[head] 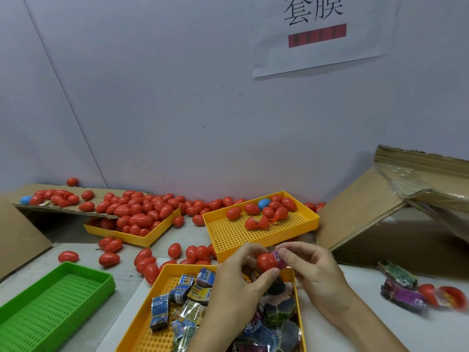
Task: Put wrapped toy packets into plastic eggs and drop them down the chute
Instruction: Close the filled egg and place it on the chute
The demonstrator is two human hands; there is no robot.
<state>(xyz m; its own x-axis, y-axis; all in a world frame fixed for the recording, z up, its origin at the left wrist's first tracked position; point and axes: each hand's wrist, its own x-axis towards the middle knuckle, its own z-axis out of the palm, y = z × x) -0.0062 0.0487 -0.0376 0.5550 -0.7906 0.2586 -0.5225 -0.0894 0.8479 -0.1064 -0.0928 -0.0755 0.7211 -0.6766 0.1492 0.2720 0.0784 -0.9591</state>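
- 1 red egg (266, 261) held up over the far edge of the near yellow tray (162, 323), between both hands
- left hand (236, 280): fingers curled round the egg, thumb under it, index over the top
- right hand (309, 270): fingers pinch 1 pink packet (277, 256) against the egg's right end; packet partly hidden, cannot tell how far in it sits
- near yellow tray holds a heap of wrapped packets (182, 295), blue, yellow, green, purple; too jumbled to count
- 3 yellow trays in all: near one, middle yellow tray (253, 237) just beyond the hands, far-left yellow tray (142, 240)
- middle tray: about 9 red eggs, 1 blue egg (264, 203), 1 opened red shell pair (257, 223)
- far-left tray heaped with red eggs, spilling; count unclear
- 1 green tray (50, 308) at near left
- loose red eggs (147, 260) scattered on the tabletop (83, 250) between trays, a dozen or more
- cardboard flap (96, 203) at far left carries more red eggs plus a 2nd blue egg (26, 199)
- 1 cardboard box (380, 212) tilted at right
- near right: 2 packets (401, 288) and 2 blurred red egg pieces (441, 295)
- 1 paper sign (317, 34) on the wall
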